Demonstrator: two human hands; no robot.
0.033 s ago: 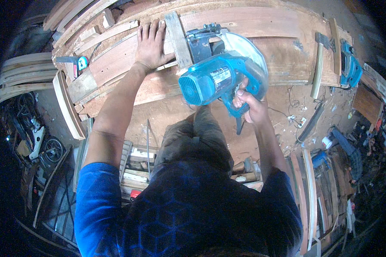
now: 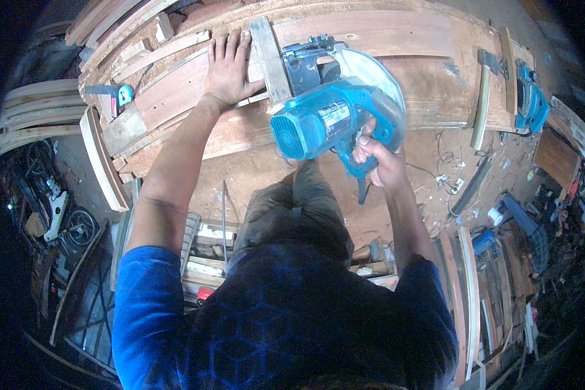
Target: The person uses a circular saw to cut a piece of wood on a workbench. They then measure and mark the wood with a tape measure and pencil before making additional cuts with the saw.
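My right hand (image 2: 376,159) is wrapped round the rear handle of a teal circular saw (image 2: 318,120). The saw rests on the workbench; its blade guard faces right, and the blade's cutting edge is hidden. Against the left side of its base lies a short greyish wooden strip (image 2: 270,62), set crosswise over a reddish plank (image 2: 175,91). My left hand (image 2: 228,68) lies flat on that plank with fingers spread, just left of the strip, its thumb reaching close to or touching it.
Offcuts (image 2: 166,55) and a tape measure (image 2: 124,95) beside a square lie at the bench's left. A hammer (image 2: 484,97) and a teal power tool (image 2: 532,101) sit at its right end. A power strip (image 2: 457,186) with cords is on the floor; timber (image 2: 468,292) is stacked behind me.
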